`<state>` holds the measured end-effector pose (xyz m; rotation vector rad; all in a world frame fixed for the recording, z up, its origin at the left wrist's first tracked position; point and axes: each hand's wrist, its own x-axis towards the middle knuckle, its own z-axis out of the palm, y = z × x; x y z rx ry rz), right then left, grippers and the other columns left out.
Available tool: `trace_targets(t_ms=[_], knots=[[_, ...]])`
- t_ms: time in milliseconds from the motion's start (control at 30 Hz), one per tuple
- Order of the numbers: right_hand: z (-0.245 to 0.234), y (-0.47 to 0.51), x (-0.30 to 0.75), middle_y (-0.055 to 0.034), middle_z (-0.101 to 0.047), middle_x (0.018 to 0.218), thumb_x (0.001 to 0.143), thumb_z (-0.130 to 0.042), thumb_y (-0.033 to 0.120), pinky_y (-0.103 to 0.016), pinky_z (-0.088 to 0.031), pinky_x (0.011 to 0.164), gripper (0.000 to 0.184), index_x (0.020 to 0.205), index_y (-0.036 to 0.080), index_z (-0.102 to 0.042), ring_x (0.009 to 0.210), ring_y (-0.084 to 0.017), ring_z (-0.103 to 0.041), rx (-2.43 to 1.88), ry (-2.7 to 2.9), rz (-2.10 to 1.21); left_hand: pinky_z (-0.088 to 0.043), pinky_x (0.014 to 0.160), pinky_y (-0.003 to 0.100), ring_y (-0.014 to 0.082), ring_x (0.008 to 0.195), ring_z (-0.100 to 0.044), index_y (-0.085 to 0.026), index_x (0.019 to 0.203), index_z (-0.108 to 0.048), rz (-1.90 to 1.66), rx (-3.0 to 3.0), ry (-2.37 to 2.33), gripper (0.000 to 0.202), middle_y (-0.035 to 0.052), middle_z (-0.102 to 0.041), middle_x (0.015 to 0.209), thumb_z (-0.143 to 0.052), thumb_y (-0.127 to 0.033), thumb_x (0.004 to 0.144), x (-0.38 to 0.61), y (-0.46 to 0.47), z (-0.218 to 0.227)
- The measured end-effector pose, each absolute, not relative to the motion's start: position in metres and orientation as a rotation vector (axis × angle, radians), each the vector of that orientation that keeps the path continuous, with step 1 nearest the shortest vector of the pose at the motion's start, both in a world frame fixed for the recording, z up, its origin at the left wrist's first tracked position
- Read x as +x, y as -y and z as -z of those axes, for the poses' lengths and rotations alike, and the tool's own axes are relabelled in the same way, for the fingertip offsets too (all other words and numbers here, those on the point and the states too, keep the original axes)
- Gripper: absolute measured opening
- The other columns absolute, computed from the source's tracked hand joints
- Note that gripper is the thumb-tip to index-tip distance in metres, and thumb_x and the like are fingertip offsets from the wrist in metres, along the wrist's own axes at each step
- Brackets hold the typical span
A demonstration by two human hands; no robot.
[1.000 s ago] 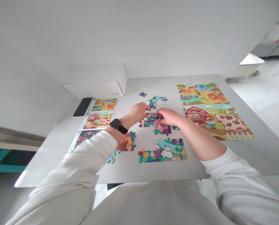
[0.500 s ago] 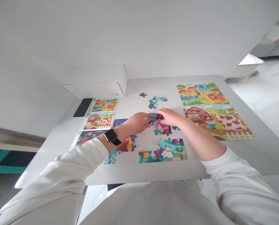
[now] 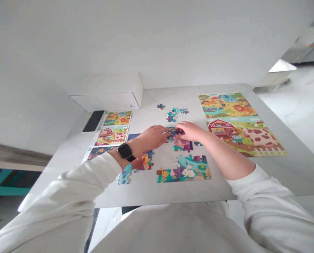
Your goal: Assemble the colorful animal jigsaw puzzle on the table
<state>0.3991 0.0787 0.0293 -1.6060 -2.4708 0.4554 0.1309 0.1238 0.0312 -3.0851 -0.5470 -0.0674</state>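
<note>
Purple-and-blue cardboard jigsaw section (image 3: 183, 144), best kept flat: left hand (image 3: 154, 136) loosely spread beside it, right hand (image 3: 190, 131) curled over; pinching, I can't tell.

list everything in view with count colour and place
table: 1, pale grey, centre
wall: 1, pale grey, behind table
box: 1, white, back left of table
phone: 1, black, before box
sheet: 1, multicoloured, beside phone
large pictures: 2, multicoloured, table's right
puzzle pieces: several, multicoloured, mid-table; some hidden
shelf: 1, wood and teal, far left
furniture: count unclear, grey and white, far right
floor: 1, white, right
watch: 1, black, left wrist
shirt: 1, white, bottom
left hand: 1, bare, over puzzle pieces
right hand: 1, bare, on puzzle pieces
</note>
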Motion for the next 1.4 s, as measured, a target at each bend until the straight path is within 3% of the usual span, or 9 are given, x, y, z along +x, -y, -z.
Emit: trace_targets(t_ms=[133,333,533,733,1100,1400], knots=[[-0.030,-0.077,0.400,-0.0144,-0.074,0.127,0.095,-0.077,0.023,-0.034,-0.050,0.099,0.041,0.136,0.017,-0.074,0.118,-0.028,-0.069,-1.565,2.476,-0.460,-0.050,0.120,0.048,0.0303,0.137,-0.066,-0.025,0.147,-0.072,0.057,-3.092,0.537,0.041,0.0128,-0.070,0.152,-0.055,-0.036,0.111,0.130,-0.128,-0.031],[-0.035,-0.074,0.402,-0.0091,-0.069,0.111,0.101,-0.071,0.027,-0.031,-0.048,0.087,0.039,0.140,0.028,-0.080,0.097,-0.023,-0.069,-1.557,2.550,-0.502,-0.041,0.130,0.046,0.0274,0.150,-0.059,-0.029,0.153,-0.069,0.075,-3.160,0.509,0.045,0.0074,-0.066,0.161,-0.054,-0.037,0.111,0.122,-0.137,-0.025],[-0.034,-0.074,0.399,-0.0121,-0.069,0.120,0.102,-0.073,0.032,-0.034,-0.050,0.094,0.045,0.147,0.030,-0.077,0.105,-0.027,-0.070,-1.574,2.563,-0.473,-0.038,0.134,0.048,0.0299,0.159,-0.051,-0.025,0.160,-0.062,0.110,-3.158,0.628,0.051,0.0079,-0.057,0.169,-0.051,-0.040,0.113,0.107,-0.135,-0.015],[-0.033,-0.074,0.398,-0.0130,-0.069,0.124,0.103,-0.070,0.031,-0.035,-0.051,0.097,0.047,0.150,0.028,-0.074,0.109,-0.028,-0.070,-1.572,2.580,-0.450,-0.044,0.130,0.054,0.0313,0.150,-0.059,-0.023,0.153,-0.068,0.234,-3.196,0.595,0.046,0.0152,-0.063,0.163,-0.055,-0.037,0.111,0.107,-0.131,-0.011],[-0.034,-0.076,0.398,-0.0129,-0.070,0.117,0.105,-0.066,0.031,-0.035,-0.050,0.091,0.037,0.139,0.024,-0.080,0.104,-0.027,-0.069,-1.549,2.617,-0.451,-0.038,0.134,0.050,0.0295,0.154,-0.056,-0.026,0.156,-0.067,0.153,-3.206,0.616,0.049,0.0099,-0.059,0.167,-0.049,-0.040,0.113,0.109,-0.132,-0.011],[-0.027,-0.078,0.404,-0.0109,-0.073,0.119,0.101,-0.073,0.026,-0.034,-0.052,0.093,0.039,0.139,0.025,-0.080,0.102,-0.024,-0.070,-1.445,2.515,-0.530,-0.046,0.128,0.050,0.0301,0.146,-0.063,-0.023,0.149,-0.072,0.259,-3.213,0.605,0.045,0.0137,-0.066,0.159,-0.054,-0.039,0.111,0.111,-0.129,-0.013]])
